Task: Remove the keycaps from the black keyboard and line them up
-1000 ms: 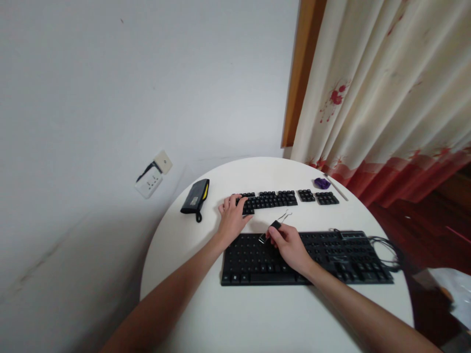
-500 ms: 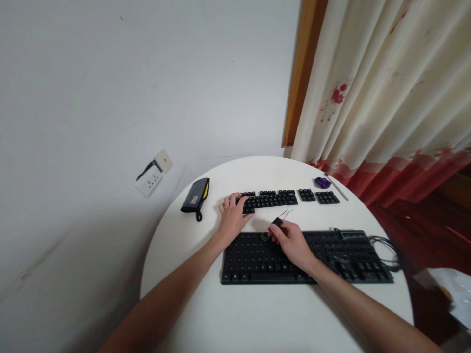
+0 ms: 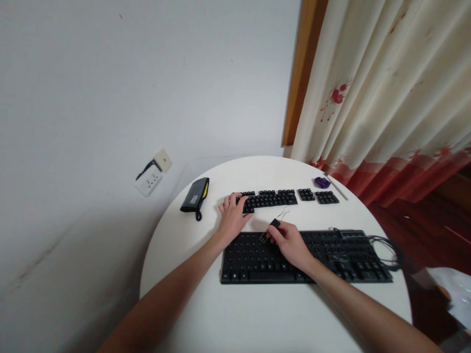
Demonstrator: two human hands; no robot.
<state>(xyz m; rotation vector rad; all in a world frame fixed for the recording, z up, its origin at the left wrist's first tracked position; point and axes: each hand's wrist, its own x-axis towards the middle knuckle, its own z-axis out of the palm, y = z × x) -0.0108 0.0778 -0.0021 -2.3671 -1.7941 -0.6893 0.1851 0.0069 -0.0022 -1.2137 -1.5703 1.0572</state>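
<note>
Over the left end of the loose black keycaps point(image 3: 274, 200), laid in rows on the table, my left hand point(image 3: 232, 213) rests with its fingers spread and the thumb apart. Its fingertips touch keycaps at that end. A wire keycap puller point(image 3: 274, 223) with a black handle is pinched in my right hand point(image 3: 290, 241). One pair of its wire ends points away from me, and a wire loop hangs low over the keyboard point(image 3: 253, 264). The keyboard's upper left part is stripped of caps; the bottom rows and right side still carry them. My right hand hides its middle.
All this lies on a round white table point(image 3: 191, 304) beside the wall. A dark pouch point(image 3: 195, 195) with a strap lies left. Toward the back right are a crumpled purple cloth point(image 3: 322, 182) and a thin brush-like stick point(image 3: 337, 187). A coiled cable point(image 3: 386, 252) hangs off the right edge.
My right hand has shifted slightly left with the keycap puller, whose wires have tilted a little. My left hand has stayed in place at the keycaps.
</note>
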